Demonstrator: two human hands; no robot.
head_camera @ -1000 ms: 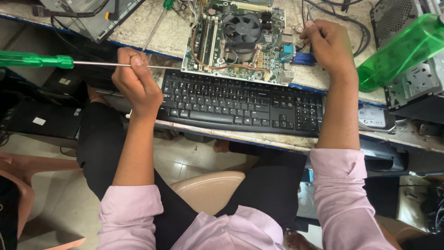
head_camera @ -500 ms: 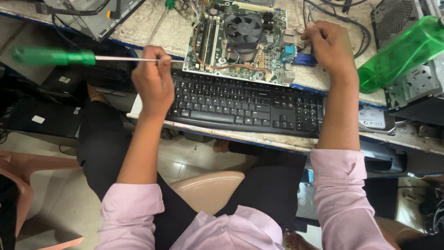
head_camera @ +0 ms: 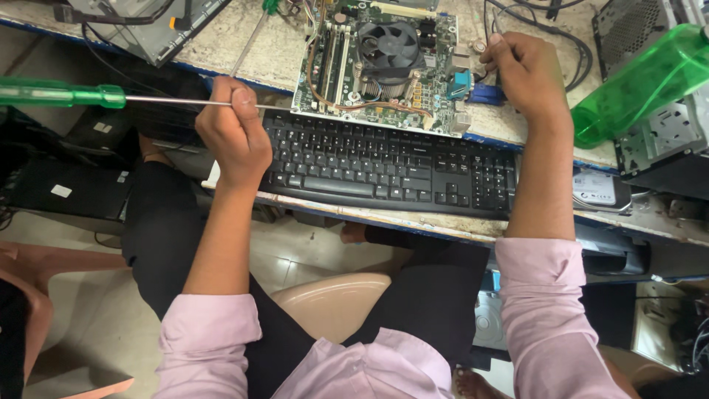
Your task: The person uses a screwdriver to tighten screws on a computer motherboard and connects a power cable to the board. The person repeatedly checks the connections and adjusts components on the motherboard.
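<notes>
Green-handled screwdriver [head_camera: 111,97] is in my left hand [head_camera: 235,133], held by the bare metal shaft, not the handle: fingers curled shut round the shaft, thumb side up. It lies roughly level, translucent green handle sticking out to the left past the desk edge, over the dark stuff below. Shaft tip pokes out the right side of my fist, just beside the top-left corner of the black keyboard [head_camera: 384,166]; can't tell if it touches.

R hand [head_camera: 523,74] is up at the right edge of the motherboard [head_camera: 377,66], fingers bunched and closed on smth small near the blue connector [head_camera: 484,94]; what exactly it pinches is hidden by the knuckles. Cables [head_camera: 550,41] run off behind that hand.

Motherboard lies flat on the worn stone-look bench top [head_camera: 273,52], w/ a black CPU fan [head_camera: 388,46] near its middle and memory slots to the fan's left. Keyboard sits just in front of the board, nearly touching it, parallel to the bench edge.

2nd screwdriver w/ green handle [head_camera: 255,33] lies on the bench left of the board, tilted. Green plastic bottle [head_camera: 639,85] lies on its side at far right, resting against a metal PC case [head_camera: 665,133]. Hard drive [head_camera: 598,188] sits right of the keyboard.

Both my forearms are bare, pink sleeves [head_camera: 543,295] rolled up. Tan plastic chair [head_camera: 332,303] shows between my knees, tiled floor under it.
</notes>
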